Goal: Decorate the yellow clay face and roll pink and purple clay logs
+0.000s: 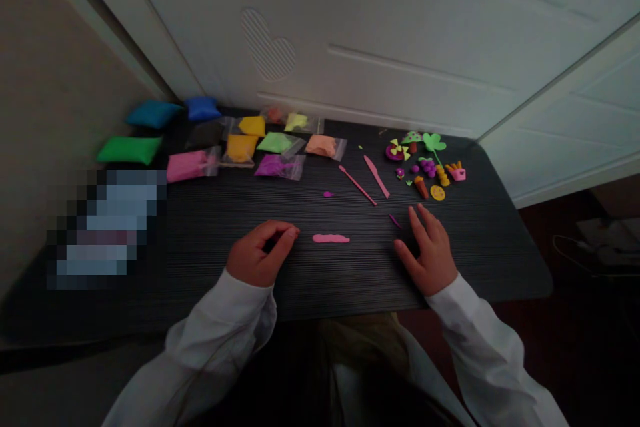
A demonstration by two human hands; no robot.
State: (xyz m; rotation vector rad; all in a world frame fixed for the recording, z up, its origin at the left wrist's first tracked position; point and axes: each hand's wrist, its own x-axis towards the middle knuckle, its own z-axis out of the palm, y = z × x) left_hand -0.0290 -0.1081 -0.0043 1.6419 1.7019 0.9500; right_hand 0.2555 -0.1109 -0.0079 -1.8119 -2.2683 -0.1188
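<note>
A flat pink strip of modelling clay (331,238) lies on the dark table between my hands. To its left is my left hand (263,252), thumb and forefinger pinched together; whatever is between them, if anything, is too small to make out. My right hand (427,250) rests on the table at the right, fingers spread and holding nothing. Just beyond its fingertips lies a thin purple clay strip (395,220). A small purple clay drop (327,195) sits above the pink strip. Two pink modelling tools, a thin stick (357,185) and a flat knife (376,177), lie farther back.
Several small clay figures, among them a green clover (434,142) and a smiley disc (437,193), stand at the back right. Bags of coloured clay, such as a pink one (187,167), fill the back left. A blurred-out device (107,227) lies at far left. A white panel (380,33) rises behind.
</note>
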